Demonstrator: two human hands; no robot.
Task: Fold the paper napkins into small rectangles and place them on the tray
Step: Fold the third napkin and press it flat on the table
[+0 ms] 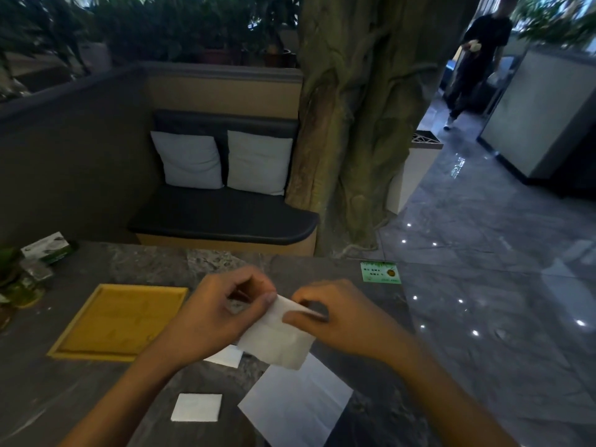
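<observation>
White paper, a napkin (277, 340), hung between both hands just above the table (96, 391), right of the tray (80, 330) and clear of it. The left hand (222, 311) had its fingers curled in, the thumb (266, 300) pressed flat on the napkin's upper left edge, so the paper was pinched there; the fingertips behind the sheet could not be seen. The right hand (338, 317) was curled too, its thumb and forefinger closed together on the upper right edge, where a narrow strip of the paper looked turned over. The rest of the napkin drooped below the two grips, creased and slightly rumpled. The tray, yellow wood, lay flat on the table with nothing visible in it. Nearer the person than the tray, and to its right, lay a large flat sheet (300, 404), partly under the hanging napkin. Just left of that sheet sat a small folded square (197, 407), apart from the tray. Another folded piece (225, 355) peeked out beneath the left wrist, close to the tray's near right corner; whether it touched the tray could not be told. A green card (380, 272) lay far right of the tray, beyond the hands. A tissue box (48, 248) stood behind the tray's far left corner.
</observation>
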